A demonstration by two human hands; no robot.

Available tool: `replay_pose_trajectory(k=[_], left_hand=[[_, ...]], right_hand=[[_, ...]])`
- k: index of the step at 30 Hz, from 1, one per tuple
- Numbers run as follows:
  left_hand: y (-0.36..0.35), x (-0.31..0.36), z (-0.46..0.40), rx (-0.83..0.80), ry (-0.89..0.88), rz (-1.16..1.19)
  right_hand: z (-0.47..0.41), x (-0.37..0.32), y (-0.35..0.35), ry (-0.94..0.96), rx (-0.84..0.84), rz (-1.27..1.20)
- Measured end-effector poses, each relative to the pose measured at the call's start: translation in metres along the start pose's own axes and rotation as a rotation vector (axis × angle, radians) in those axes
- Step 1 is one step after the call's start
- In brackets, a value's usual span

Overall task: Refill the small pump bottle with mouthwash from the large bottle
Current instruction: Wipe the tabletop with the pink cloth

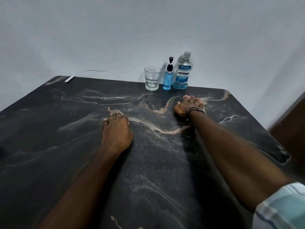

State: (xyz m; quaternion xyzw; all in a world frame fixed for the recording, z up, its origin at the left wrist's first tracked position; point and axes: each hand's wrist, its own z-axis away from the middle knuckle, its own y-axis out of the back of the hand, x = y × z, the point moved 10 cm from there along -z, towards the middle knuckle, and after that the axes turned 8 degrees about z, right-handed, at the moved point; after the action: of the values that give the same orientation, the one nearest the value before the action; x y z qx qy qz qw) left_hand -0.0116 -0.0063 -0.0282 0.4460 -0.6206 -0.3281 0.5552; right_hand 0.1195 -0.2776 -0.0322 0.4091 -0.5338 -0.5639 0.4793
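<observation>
- The glass (152,78), small pump bottle (168,75) and large bottle (182,71) are standing in a row, left to right, at the tabletop's (66,146) far edge.
- Both hands are resting nearer, left hand (116,129) left of right hand (188,104).

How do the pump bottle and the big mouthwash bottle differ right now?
The small pump bottle is slim, unlabelled, black-pumped and nearly full of blue liquid. The large Listerine bottle is taller, wider, labelled, clear-capped and holds only a little blue liquid at its bottom. Both stand upright, untouched.

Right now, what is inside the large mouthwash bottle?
The large bottle holds blue liquid only near its base; above that it looks clear. Its label covers the middle, so the exact level there cannot be seen.
</observation>
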Motion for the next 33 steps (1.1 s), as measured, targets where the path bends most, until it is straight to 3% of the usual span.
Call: replay_pose_trajectory(k=[7, 10, 16, 24, 28, 33], left_hand=[[-0.003, -0.001, -0.009, 0.018, -0.007, 0.021], [-0.004, -0.002, -0.01, 0.028, -0.016, 0.028], [-0.002, -0.003, -0.01, 0.043, -0.059, 0.045], [0.002, -0.001, -0.007, 0.073, -0.063, 0.073], [0.005, 0.002, -0.003, 0.085, -0.075, 0.089], [0.007, -0.002, -0.004, 0.085, -0.081, 0.159]], right_hand=[[0.019, -0.13, 0.0, 0.298, 0.068, 0.024], [0.033, -0.156, -0.001, 0.413, 0.092, 0.015], [0.031, -0.126, 0.0, 0.481, 0.075, 0.018], [0.033, 0.046, -0.005, 0.077, 0.061, 0.007], [0.092, 0.023, -0.013, 0.084, 0.069, -0.006], [0.203, -0.085, -0.02, 0.365, 0.133, -0.002]])
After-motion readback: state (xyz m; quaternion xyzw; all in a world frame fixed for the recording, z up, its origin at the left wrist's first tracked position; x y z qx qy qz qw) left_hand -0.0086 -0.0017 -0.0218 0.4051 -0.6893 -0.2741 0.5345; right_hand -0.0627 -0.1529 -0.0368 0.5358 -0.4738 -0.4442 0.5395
